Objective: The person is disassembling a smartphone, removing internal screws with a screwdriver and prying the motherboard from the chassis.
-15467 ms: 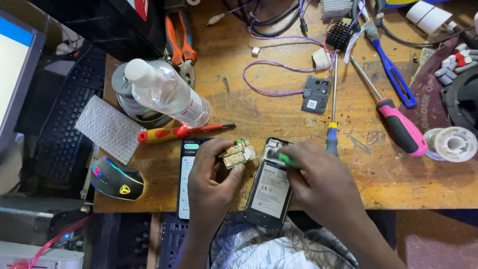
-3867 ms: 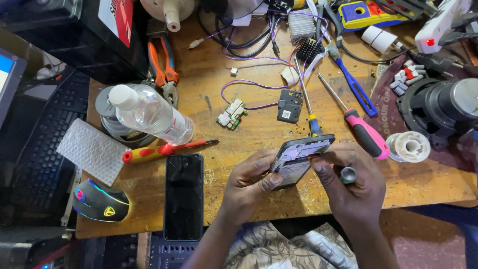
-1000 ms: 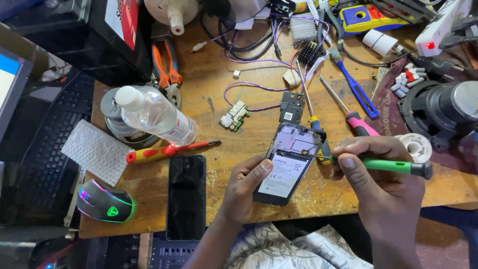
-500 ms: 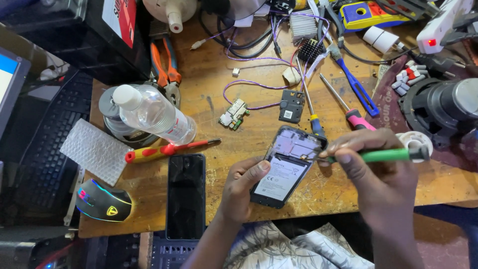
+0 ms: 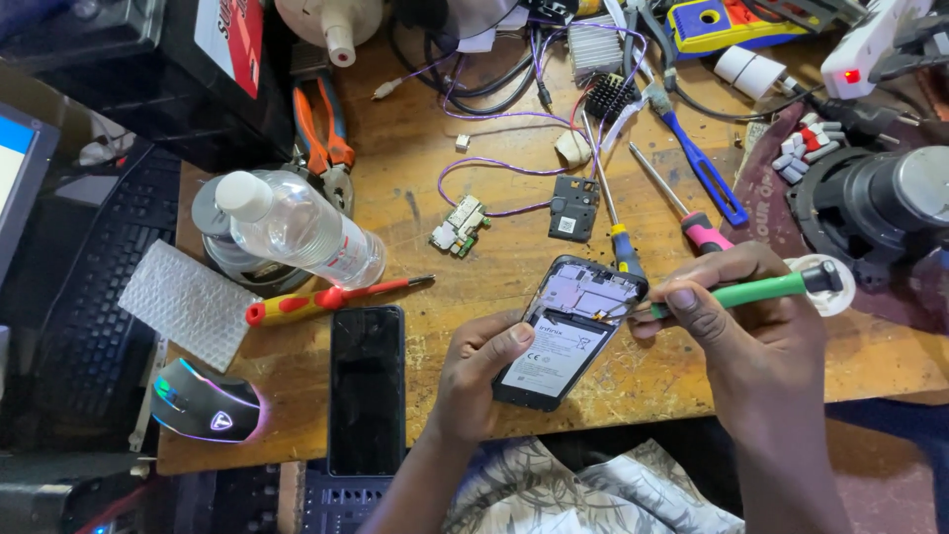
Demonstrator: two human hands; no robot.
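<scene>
Head view: opened phone point(image 5: 565, 331) gripped in left hand point(image 5: 474, 381), right hand point(image 5: 756, 331) pinching green screwdriver point(image 5: 751, 291).
Near left lies a black phone point(image 5: 367, 386); far side, loose circuit board point(image 5: 461, 225) and water bottle point(image 5: 297, 229).

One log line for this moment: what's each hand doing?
left hand: steadies opened black phone on wooden bench | right hand: holds green-handled screwdriver, tip at phone's upper edge

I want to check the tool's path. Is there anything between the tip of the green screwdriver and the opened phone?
Nothing visible. The right hand holds the green screwdriver with its tip at the upper edge of the opened phone, which the left hand steadies.
</scene>
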